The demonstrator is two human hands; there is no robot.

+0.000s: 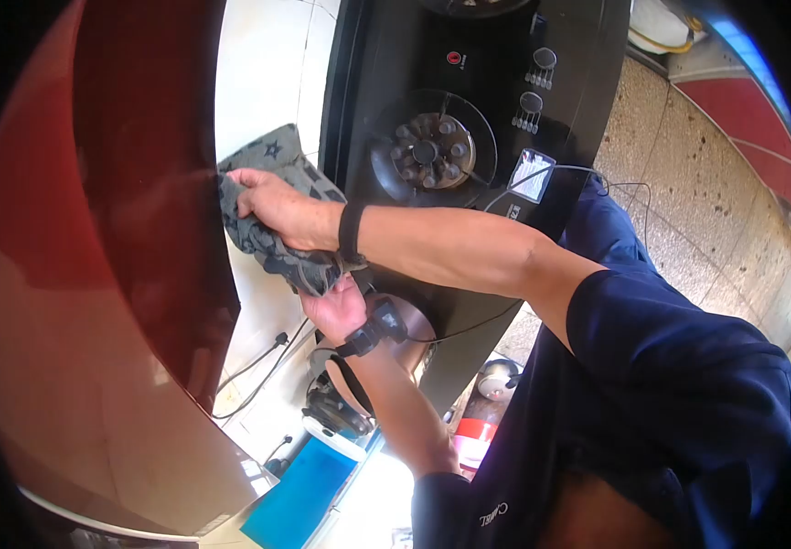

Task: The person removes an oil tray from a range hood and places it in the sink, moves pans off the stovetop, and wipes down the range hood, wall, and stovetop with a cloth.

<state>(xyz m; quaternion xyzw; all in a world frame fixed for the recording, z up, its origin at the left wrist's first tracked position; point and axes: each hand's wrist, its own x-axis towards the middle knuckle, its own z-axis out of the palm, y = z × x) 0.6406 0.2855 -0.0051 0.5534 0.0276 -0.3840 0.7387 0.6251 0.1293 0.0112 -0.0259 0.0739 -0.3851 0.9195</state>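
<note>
A grey patterned cloth with dark stars is bunched up against the white tiled wall, beside the black stove. My right hand, a black band on its wrist, pinches the cloth near its far edge. At the cloth's near lower corner is my left hand, palm partly showing, with its fingertips closed on the fabric and partly hidden by it. A dark watch-like device is strapped to the left wrist. Part of the cloth hangs loosely between the two hands.
The black stove has a round burner beside my right forearm. A metal pot sits behind my left wrist. Black cables run along the wall. A dark red glossy surface borders the cloth; a blue object stands nearby.
</note>
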